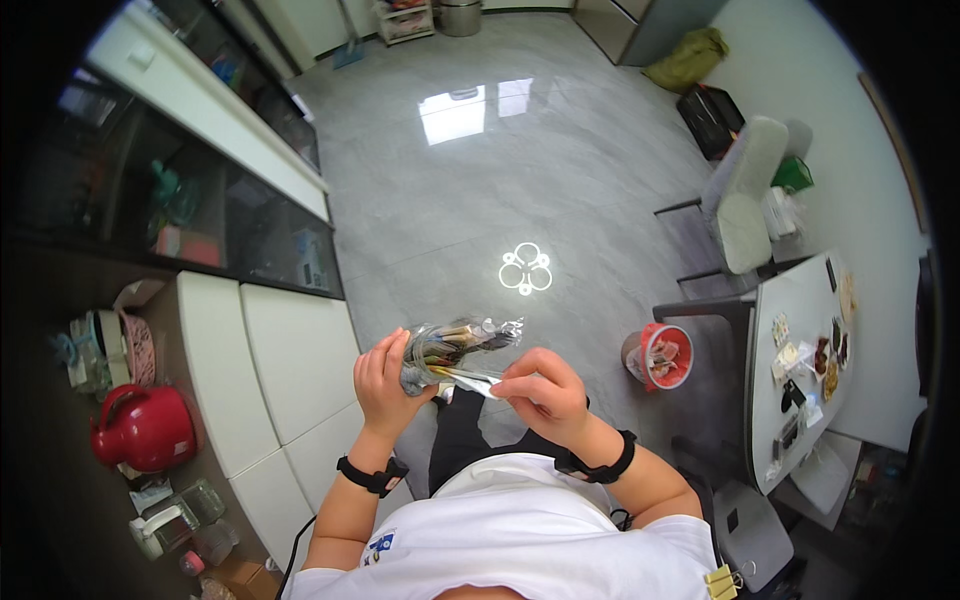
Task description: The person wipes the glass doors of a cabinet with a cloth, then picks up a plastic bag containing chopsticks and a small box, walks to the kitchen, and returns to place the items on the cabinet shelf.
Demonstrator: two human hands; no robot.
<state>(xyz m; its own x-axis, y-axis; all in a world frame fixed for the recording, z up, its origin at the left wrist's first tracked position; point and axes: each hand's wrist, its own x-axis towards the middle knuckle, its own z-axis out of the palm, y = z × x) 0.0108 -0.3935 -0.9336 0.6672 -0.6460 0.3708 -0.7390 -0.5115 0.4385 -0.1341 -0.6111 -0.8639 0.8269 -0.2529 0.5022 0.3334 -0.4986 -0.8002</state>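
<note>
My left hand [386,382] is closed around a clear container [421,352] tilted on its side, packed with long thin items that look like pens or brushes, some in clear plastic wrap. The container's mouth faces right. Between the thumb and fingers of my right hand [544,390] is the end of a thin white item [476,384], whose other end reaches the container's mouth. What exactly the white item is cannot be told. Both hands are in front of my body, above the floor, and each wrist wears a black strap.
On the left, a sideboard [217,345] bears a red kettle [146,427], glass jugs and baskets. A waste bin with a red liner [686,356] stands on the floor at right, beside a table [765,390] with food and small items. Behind it is a grey chair [742,217].
</note>
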